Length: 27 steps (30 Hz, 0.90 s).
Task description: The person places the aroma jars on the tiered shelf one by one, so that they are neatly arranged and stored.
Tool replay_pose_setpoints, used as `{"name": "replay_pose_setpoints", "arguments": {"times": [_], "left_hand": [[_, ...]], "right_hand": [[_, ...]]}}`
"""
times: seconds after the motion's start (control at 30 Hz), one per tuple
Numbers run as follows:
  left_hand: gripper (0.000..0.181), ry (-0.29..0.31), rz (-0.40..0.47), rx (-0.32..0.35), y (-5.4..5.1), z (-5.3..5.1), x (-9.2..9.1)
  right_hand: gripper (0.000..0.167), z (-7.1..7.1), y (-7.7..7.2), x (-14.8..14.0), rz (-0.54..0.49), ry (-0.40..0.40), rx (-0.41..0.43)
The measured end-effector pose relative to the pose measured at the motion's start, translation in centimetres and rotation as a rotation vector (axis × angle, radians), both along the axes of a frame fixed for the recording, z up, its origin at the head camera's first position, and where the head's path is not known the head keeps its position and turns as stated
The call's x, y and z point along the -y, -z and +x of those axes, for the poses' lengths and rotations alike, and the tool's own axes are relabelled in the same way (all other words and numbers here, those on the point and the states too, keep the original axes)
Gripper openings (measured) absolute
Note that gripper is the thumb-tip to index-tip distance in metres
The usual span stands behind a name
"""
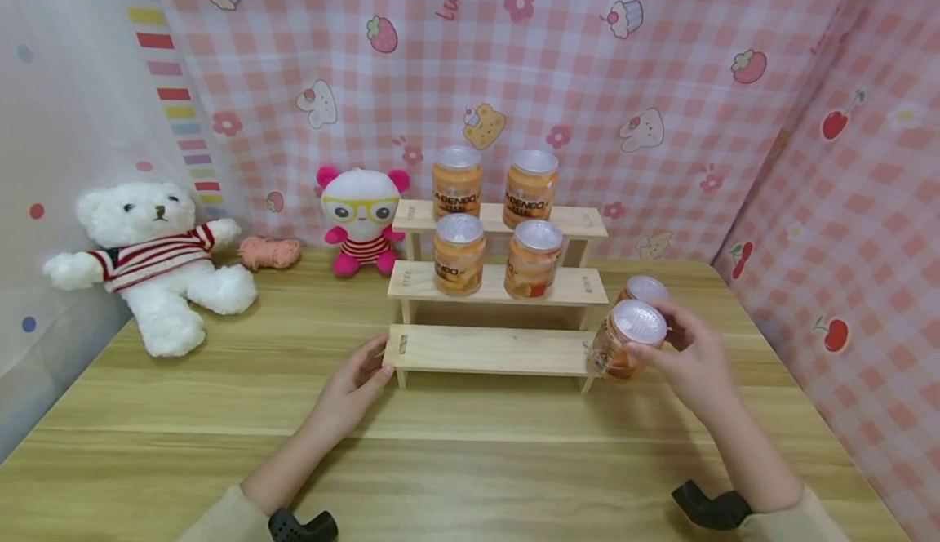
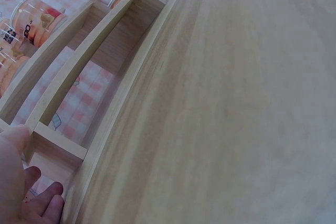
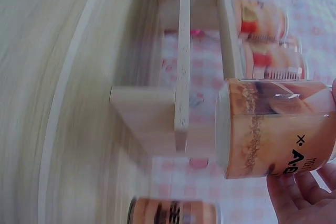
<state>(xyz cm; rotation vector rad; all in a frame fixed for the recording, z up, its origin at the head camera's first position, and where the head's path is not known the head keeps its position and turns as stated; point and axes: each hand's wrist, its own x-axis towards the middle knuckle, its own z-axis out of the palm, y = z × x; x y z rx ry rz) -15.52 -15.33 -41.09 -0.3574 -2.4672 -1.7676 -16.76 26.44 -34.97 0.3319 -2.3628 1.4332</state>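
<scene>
A three-step wooden display shelf (image 1: 492,349) stands on the table. My left hand (image 1: 352,384) holds the left end of its lowest step; in the left wrist view the thumb lies against the step's end and the other fingers are bent below. My right hand (image 1: 690,356) grips an orange can (image 1: 620,344) with a silver lid around its upper part, raised beside the right end of the lowest step. Behind it another can (image 1: 646,287) stands on the table, partly hidden. Two cans (image 1: 457,184) stand on the top step and two (image 1: 459,256) on the middle step.
A white teddy bear (image 1: 157,260) sits at the left, with a pink yarn bundle (image 1: 270,253) next to it. A pink-eared panda doll (image 1: 361,224) stands left of the shelf. Checked curtains (image 1: 455,68) hang behind and to the right of the table (image 1: 470,460).
</scene>
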Motion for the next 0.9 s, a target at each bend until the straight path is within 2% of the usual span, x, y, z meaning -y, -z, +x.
{"name": "replay_pose_setpoints", "arguments": {"times": [0.17, 0.4, 0.57, 0.77, 0.9], "left_hand": [[0.048, 0.0, 0.008, -0.007, 0.5, -0.2, 0.1], [0.049, -0.004, -0.003, -0.03, 3.2, -1.7, 0.7], [0.049, 0.004, 0.007, -0.034, 3.6, -1.9, 0.7], [0.051, 0.002, 0.031, -0.013, 3.4, -1.6, 0.9], [0.051, 0.011, 0.044, -0.022, 3.3, -1.5, 0.8]], "right_hand": [[0.053, -0.2, -0.1, 1.7, -0.037, -0.061, -0.043], [0.054, -0.4, -0.6, 4.4, -0.086, -0.117, -0.054], [0.055, -0.7, -0.9, 6.2, -0.121, -0.143, -0.03], [0.057, -0.9, -1.2, 8.5, -0.149, -0.168, 0.042], [0.058, -1.1, -1.3, 9.9, -0.155, -0.178, 0.048]]}}
